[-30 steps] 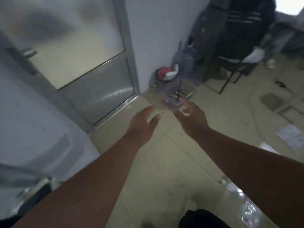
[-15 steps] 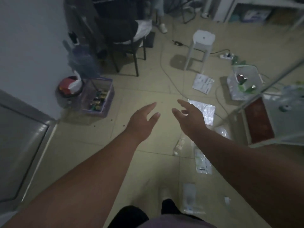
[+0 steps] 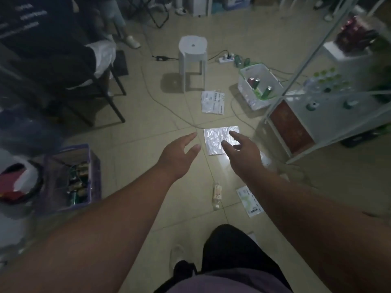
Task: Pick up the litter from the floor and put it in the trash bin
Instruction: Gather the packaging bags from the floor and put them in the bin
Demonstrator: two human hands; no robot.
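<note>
Both arms reach forward over the tiled floor [image 3: 131, 157]. The left hand [image 3: 177, 154] has its fingers straight and slightly spread, holding nothing. The right hand [image 3: 243, 154] is likewise relaxed and empty, its fingertips in front of a shiny foil sheet [image 3: 215, 140] that lies flat on the floor; whether they touch it cannot be told.

More litter lies around. A small bottle [image 3: 217, 195] rests on its side between the forearms, and a printed wrapper [image 3: 250, 203] lies just beside it under the right forearm. Beyond the foil sheet a white plastic bag [image 3: 212, 102] lies flat, near a white stool [image 3: 192, 62].

At the far left edge stands a dark round bin [image 3: 25, 187] with red and white stuff inside, and just beside it a purple crate [image 3: 69, 176] holding cans. To the right are a white tub [image 3: 257, 85] with cans and a glass shelf [image 3: 330, 98]. A cable [image 3: 163, 106] runs across the floor.
</note>
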